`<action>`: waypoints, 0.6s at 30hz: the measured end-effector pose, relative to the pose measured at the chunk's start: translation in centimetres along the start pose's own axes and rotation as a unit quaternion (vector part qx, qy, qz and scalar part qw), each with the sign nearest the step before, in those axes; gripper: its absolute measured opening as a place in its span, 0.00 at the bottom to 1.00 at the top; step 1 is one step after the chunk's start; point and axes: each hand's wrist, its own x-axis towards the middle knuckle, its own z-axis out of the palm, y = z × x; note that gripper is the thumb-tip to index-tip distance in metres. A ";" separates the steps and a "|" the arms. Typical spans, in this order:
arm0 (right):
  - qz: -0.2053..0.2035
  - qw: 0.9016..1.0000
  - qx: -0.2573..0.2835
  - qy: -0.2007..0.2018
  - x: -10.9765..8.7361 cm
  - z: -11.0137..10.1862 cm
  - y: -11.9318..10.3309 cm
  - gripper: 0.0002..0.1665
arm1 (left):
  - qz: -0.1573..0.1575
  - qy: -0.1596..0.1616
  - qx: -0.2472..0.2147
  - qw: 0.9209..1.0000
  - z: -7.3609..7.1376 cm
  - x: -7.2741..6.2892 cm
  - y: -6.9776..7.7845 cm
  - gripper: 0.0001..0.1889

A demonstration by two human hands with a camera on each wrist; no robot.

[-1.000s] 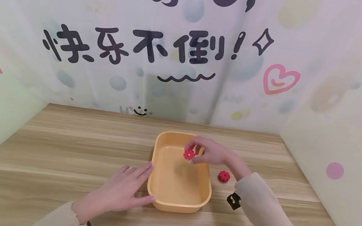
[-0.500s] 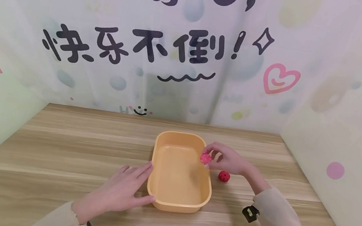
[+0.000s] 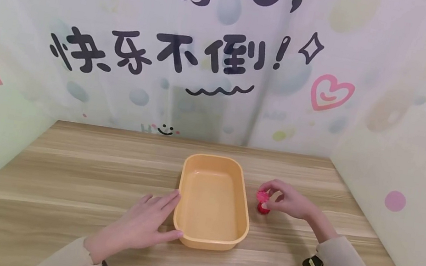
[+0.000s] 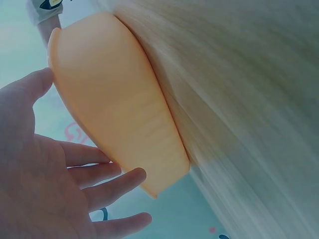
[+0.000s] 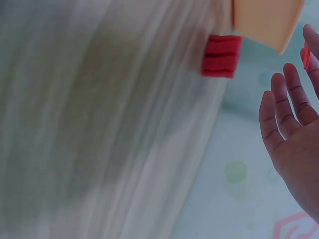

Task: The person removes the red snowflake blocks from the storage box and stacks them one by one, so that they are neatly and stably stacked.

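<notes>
An orange rectangular plastic bin [image 3: 211, 207] stands on the table. My left hand [image 3: 141, 225] touches its left side and near corner, fingers extended; the left wrist view shows thumb and fingertips along the bin's rim [image 4: 54, 55]. To the right of the bin, my right hand [image 3: 289, 202] pinches a notched pinkish-red plastic disc [image 3: 263, 196] between thumb and index finger. Just below that disc is a short stack of red notched discs [image 3: 263, 209], resting on the table. In the right wrist view a gap shows between the held disc [image 5: 306, 56] and the stack [image 5: 221, 56].
The wood-grain table [image 3: 108, 163] extends on both sides of the bin. A printed curtain [image 3: 215, 119] hangs along the back edge, and a pale wall [image 3: 423, 152] borders the right side.
My right hand has moved right with the pinched disc, from over the bin, across its right rim, to just above the red stack. My left hand has stayed on the bin.
</notes>
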 end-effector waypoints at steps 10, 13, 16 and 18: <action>0.028 1.000 0.002 -0.010 -1.0 0.3 3.3 0.19 | -0.003 -0.003 -0.003 1.000 -0.1 0.0 0.0 0.43; 0.024 1.000 0.014 -0.015 -1.1 0.4 4.0 0.19 | -0.002 -0.003 -0.001 1.000 -0.1 0.0 0.0 0.43; 0.034 0.999 0.020 -0.023 -1.1 0.6 4.4 0.19 | -0.002 -0.003 0.001 1.000 0.0 0.0 0.0 0.43; 0.037 0.999 0.019 -0.030 -1.1 0.6 4.5 0.19 | -0.001 -0.003 0.001 1.000 0.0 0.0 0.0 0.43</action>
